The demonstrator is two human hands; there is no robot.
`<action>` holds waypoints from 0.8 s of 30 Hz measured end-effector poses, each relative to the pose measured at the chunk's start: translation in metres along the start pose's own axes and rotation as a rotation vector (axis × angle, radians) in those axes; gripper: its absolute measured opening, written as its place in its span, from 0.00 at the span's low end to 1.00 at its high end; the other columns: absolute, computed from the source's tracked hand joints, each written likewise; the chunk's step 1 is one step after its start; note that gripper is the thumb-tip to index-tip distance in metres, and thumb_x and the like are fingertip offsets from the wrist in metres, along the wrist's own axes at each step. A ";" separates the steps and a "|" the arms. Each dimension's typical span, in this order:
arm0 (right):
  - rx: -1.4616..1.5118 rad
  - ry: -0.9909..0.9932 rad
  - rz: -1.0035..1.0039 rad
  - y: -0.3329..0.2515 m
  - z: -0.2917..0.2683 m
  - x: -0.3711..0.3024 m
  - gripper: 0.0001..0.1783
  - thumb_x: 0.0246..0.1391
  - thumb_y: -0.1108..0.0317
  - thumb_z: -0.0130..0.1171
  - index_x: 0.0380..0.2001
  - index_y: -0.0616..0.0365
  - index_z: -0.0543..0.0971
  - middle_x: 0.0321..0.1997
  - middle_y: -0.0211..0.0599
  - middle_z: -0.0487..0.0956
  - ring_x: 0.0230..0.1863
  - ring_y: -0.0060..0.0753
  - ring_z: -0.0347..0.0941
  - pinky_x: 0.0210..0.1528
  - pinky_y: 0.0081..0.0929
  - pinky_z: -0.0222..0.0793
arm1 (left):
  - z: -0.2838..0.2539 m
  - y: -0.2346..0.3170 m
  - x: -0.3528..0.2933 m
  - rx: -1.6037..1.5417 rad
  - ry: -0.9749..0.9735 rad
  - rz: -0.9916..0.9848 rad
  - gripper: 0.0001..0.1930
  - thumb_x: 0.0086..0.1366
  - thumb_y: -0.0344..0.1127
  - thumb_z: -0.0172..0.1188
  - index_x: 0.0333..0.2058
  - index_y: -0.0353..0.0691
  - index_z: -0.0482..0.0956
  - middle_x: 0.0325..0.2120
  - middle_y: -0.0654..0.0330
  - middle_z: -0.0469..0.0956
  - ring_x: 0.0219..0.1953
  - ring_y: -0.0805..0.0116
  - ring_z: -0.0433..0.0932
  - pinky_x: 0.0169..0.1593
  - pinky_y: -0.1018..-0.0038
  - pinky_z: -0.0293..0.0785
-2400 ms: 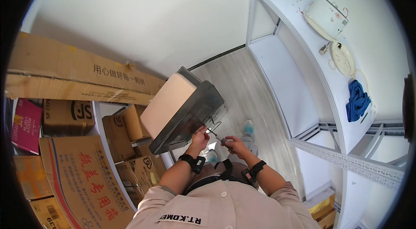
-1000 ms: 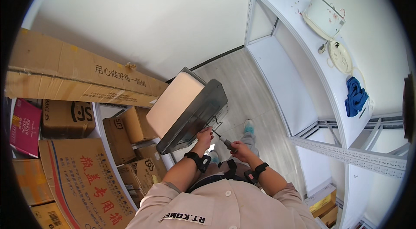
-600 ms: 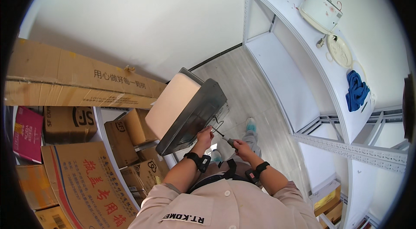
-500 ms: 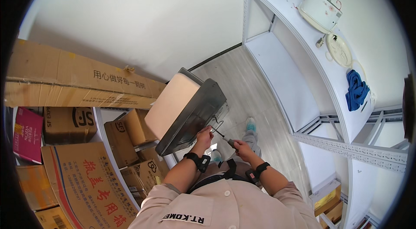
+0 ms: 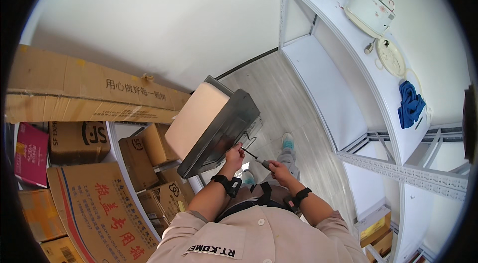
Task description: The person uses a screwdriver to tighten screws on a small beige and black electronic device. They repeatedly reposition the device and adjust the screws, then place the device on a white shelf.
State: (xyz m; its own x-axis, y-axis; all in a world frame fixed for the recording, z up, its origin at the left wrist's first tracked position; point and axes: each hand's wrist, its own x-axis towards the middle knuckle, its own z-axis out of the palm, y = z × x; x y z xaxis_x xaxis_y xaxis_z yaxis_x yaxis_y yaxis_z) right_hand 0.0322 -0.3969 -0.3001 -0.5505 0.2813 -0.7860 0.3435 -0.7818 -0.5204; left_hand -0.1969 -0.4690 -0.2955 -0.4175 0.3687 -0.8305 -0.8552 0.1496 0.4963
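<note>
A grey-handled screwdriver (image 5: 266,164) is gripped in my right hand (image 5: 282,173). Its thin dark shaft points up and left toward my left hand (image 5: 234,155). The fingers of my left hand are pinched together by the shaft's end; what they hold is too small to make out. They are close to the dark underside of a tilted, box-shaped appliance (image 5: 219,136) with a beige side. A thin black cord (image 5: 252,139) loops beside these fingers, near the appliance's lower right corner.
Cardboard boxes (image 5: 102,208) fill a shelf on the left, with a long carton (image 5: 94,86) across its top. White shelving (image 5: 328,89) curves along the right, bearing a white pot-like appliance (image 5: 369,10), a round cream lid (image 5: 391,58) and blue cloth (image 5: 411,104). Grey floor (image 5: 271,84) lies ahead.
Hardly anything differs. The left hand and the tilted appliance have shifted slightly, and the right hand keeps its grip on the screwdriver.
</note>
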 end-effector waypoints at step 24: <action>-0.033 -0.093 -0.012 -0.013 -0.021 -0.018 0.18 0.63 0.62 0.51 0.54 0.53 0.73 0.27 0.22 0.69 0.24 0.17 0.61 0.26 0.17 0.60 | -0.063 0.000 -0.037 0.052 -0.213 -0.241 0.09 0.68 0.36 0.48 0.36 0.40 0.76 0.27 0.62 0.76 0.37 0.65 0.75 0.43 0.69 0.71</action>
State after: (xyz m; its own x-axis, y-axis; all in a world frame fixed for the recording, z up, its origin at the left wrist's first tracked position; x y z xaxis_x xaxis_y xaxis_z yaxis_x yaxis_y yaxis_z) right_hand 0.0540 -0.3797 -0.2858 -0.6221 0.2364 -0.7463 0.3606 -0.7596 -0.5412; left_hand -0.2011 -0.5404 -0.2810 -0.1265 0.5000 -0.8567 -0.9024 0.3006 0.3087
